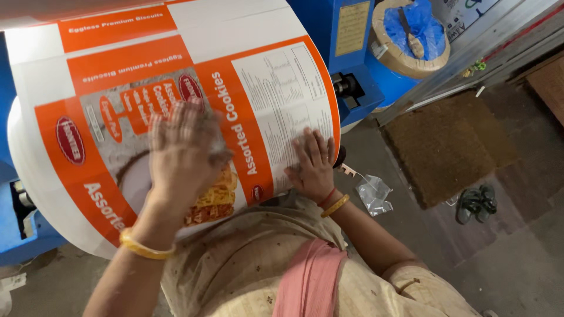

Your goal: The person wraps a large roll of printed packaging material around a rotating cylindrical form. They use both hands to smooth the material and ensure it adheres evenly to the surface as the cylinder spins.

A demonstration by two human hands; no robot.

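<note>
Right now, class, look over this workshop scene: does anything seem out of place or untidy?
Mostly orderly. Both hands, left and right, lie flat on the printed carton sheet. The oddities lie on the floor: a crumpled clear plastic bag and a pair of sandals beside the brown mat.

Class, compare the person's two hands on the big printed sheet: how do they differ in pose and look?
The left hand lies on the orange and grey picture panel of the printed sheet; the right hand presses the white text panel near its edge. The left hand is motion-blurred, the right hand sharp. The left wrist wears one yellow bangle; the right adds a thin red one. Both lie flat, fingers spread.
</note>
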